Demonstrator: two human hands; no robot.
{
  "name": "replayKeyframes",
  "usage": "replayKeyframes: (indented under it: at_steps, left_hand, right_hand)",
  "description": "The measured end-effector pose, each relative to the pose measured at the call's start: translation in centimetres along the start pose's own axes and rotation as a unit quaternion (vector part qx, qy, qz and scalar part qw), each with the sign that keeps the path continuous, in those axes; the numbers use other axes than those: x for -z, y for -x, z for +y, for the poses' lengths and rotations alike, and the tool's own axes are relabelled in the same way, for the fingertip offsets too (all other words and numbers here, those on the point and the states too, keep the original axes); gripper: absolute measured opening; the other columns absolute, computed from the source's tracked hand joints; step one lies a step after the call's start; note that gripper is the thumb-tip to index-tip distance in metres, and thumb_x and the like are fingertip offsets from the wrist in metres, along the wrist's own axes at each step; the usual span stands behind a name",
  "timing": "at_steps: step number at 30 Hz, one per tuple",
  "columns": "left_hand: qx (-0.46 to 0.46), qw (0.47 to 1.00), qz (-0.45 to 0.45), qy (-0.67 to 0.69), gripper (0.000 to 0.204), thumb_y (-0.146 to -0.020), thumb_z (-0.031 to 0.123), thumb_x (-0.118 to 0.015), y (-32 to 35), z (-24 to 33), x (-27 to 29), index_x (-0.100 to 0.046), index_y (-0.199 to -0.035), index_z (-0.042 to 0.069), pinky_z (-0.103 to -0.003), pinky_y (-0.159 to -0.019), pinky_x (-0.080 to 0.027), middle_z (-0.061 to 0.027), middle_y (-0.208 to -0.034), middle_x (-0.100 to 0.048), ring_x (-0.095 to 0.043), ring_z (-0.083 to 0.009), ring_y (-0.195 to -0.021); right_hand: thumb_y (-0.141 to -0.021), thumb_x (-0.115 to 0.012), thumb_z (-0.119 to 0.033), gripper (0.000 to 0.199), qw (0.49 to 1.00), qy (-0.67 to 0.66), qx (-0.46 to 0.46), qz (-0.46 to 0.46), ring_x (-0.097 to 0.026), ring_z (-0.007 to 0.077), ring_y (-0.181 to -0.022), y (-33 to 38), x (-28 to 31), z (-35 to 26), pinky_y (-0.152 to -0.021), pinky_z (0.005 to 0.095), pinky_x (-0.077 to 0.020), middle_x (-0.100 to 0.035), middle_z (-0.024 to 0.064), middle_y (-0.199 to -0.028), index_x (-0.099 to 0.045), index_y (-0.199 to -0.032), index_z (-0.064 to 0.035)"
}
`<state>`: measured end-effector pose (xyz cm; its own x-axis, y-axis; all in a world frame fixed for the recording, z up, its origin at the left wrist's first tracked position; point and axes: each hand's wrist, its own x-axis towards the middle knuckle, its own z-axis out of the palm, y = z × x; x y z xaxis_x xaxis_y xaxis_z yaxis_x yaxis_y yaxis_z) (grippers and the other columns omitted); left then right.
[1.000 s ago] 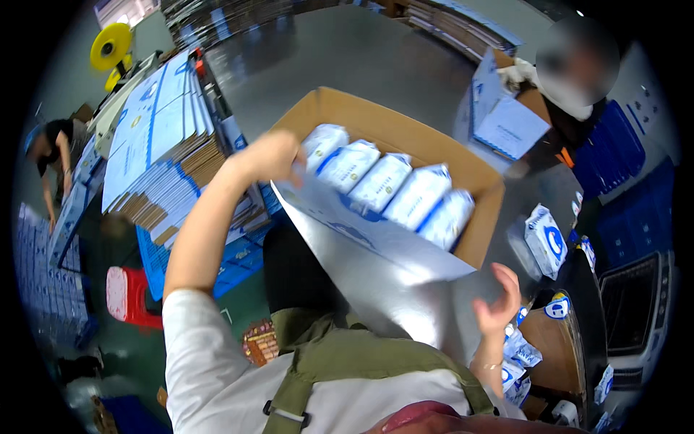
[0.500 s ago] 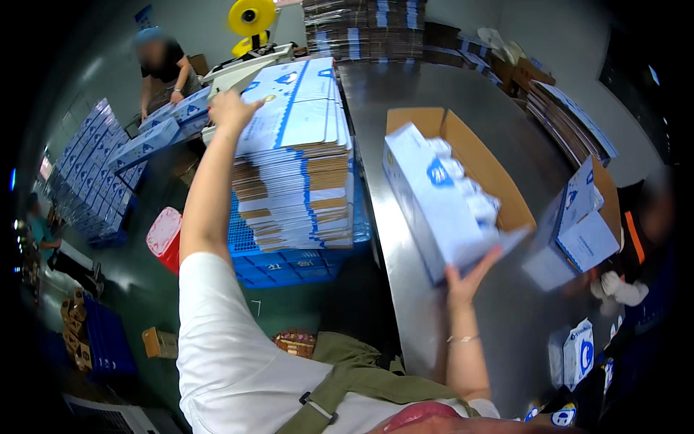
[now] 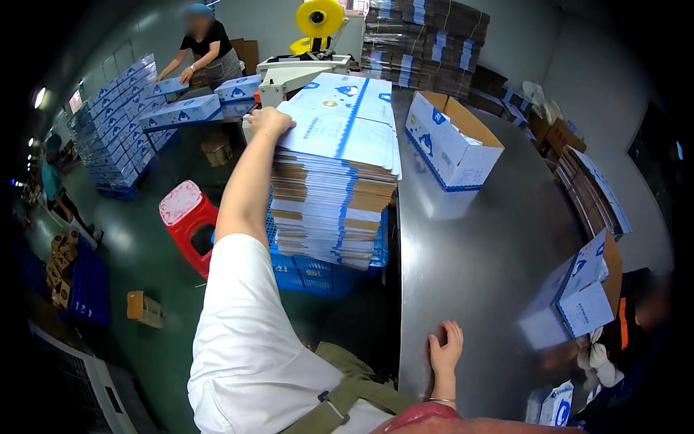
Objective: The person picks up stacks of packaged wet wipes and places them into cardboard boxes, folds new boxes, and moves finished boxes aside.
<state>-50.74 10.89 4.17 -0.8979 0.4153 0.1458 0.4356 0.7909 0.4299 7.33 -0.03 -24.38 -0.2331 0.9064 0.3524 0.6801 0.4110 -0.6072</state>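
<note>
Reaching left hand (image 3: pixel 269 120), grip on flat carton stack (image 3: pixel 340 170) | right hand (image 3: pixel 444 347) grip wide, flat on steel table (image 3: pixel 484 253)

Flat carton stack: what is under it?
The stack sits on blue crates; the left hand rests on its top sheet. The floor beneath the crates is hidden.

The stack of flat cartons (image 3: pixel 340 173) is white on top with blue print and a blue stripe, its edges brown banded with blue. It sits on a blue crate (image 3: pixel 318 271). The counter (image 3: pixel 477 275) is bare grey metal. The open box (image 3: pixel 452 141) is white and blue outside, brown inside. The stool (image 3: pixel 186 210) is red with a speckled pale top. The floor (image 3: pixel 144 275) is dark green.
</note>
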Motion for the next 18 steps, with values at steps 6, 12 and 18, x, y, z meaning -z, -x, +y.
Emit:
replayKeyframes:
  at_steps: [6, 12, 18]
  left_hand:
    - [-0.313, 0.807, 0.341, 0.366, 0.026, -0.081, 0.017, -0.064, 5.7, 3.5, -0.6, -0.059, -0.097, -0.002, -0.041, -0.081, -0.046, -0.0190, -0.093, -0.059, -0.057, -0.0357, -0.088]
    - [-0.738, 0.485, 0.203, 0.423, 0.008, -0.075, 0.008, -0.060, 30.3, 4.9, 2.3, -0.059, -0.082, 0.004, -0.039, -0.059, -0.044, -0.0091, -0.082, -0.056, -0.055, -0.0278, -0.074]
    - [-0.701, 0.472, -0.150, 0.513, 0.012, -0.080, 0.006, -0.061, 41.2, -0.9, -5.6, -0.062, -0.091, 0.003, -0.039, -0.060, -0.048, -0.0147, -0.099, -0.056, -0.059, -0.0312, -0.075]
  right_hand:
    - [-0.078, -0.067, -0.010, 0.034, 0.946, -0.270, -0.176, 0.042, -0.056, 0.0255, -0.112, -1.8, 0.3, 0.8, -0.101, 0.0390, -0.0407, -0.062, 0.0128, -0.114, -0.062, -0.111, 0.0013]
    - [-0.100, -0.043, -0.035, 0.058, 0.776, -0.584, -0.033, 0.233, -0.040, 0.0244, -0.131, -12.8, 7.6, -1.0, -0.112, 0.0372, -0.0255, -0.042, 0.0150, -0.142, -0.029, -0.145, -0.0010]
    - [-0.095, -0.048, -0.032, 0.033, 0.772, -0.552, 0.036, 0.313, -0.041, 0.0262, -0.093, -13.6, 20.4, -1.8, -0.086, 0.0387, -0.0281, -0.042, 0.0145, -0.099, -0.032, -0.099, -0.0035]
